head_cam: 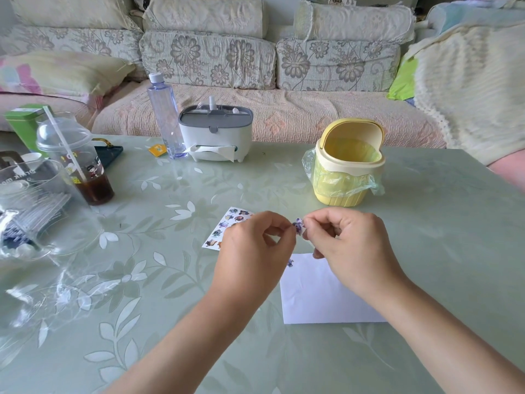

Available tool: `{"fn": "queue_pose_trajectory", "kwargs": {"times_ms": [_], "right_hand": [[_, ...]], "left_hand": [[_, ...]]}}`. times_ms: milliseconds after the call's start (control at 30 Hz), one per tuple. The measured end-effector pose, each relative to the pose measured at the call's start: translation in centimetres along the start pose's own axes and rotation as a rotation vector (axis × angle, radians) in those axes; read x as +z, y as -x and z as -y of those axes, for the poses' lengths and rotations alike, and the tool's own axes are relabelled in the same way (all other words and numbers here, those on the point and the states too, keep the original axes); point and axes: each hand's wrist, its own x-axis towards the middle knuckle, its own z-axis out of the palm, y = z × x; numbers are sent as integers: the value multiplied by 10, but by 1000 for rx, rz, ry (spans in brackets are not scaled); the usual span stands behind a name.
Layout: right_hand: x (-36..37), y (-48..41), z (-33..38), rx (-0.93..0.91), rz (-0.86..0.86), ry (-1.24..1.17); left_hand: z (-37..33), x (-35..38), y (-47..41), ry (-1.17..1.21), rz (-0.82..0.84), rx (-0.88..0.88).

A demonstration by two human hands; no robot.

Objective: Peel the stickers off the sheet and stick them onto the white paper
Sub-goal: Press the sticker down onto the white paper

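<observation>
Everything here is placed from the rectangular white paper (321, 297) lying flat on the green glass-topped table (170, 280).

Far to the paper's left and beyond it stands a clear domed plastic cup of dark drink (76, 163) with a straw. It is well apart from the work, so it only matters if an elbow swings wide.

Just beyond the paper's far-left corner lies the printed sheet of cartoon stickers (227, 226), partly hidden by the left hand (252, 251). That hand hovers above the same corner, with thumb and forefinger pinched on one edge of a small purple sticker (298, 226).

One tiny purple sticker (290, 263) already sits near the paper's far-left corner.

The right hand (349, 245), above the paper's far edge, pinches the held sticker's other edge. Its remaining fingers are curled in.

The main risk is the glue. With two fingertips on so small a piece, it may cling to skin, fold onto itself or tear as the hands part. It may also land crooked or overlap the placed one. The paper is unweighted, so it could lift or slide when a sticky finger pulls away.
</observation>
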Motion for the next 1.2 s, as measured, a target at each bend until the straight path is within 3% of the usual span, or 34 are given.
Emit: {"fn": "queue_pose_trajectory", "kwargs": {"times_ms": [267,433,800,967,1100,1200], "right_hand": [[2,1,-4,-158,5,149],[1,1,-3,-243,-11,218],[-1,1,-6,-312,-6,284],[-3,1,-6,-36,59,134],[-8,-2,-1,260,120,-181],[-14,-4,-1,262,142,-199]], "left_hand": [[-2,-4,-4,72,107,-170],[-4,-7,-6,247,199,-277],[2,-1,-8,200,214,-226],[5,3,-11,238,242,-192],[3,8,-12,322,303,-178],[1,11,-14,360,329,-165]]}}
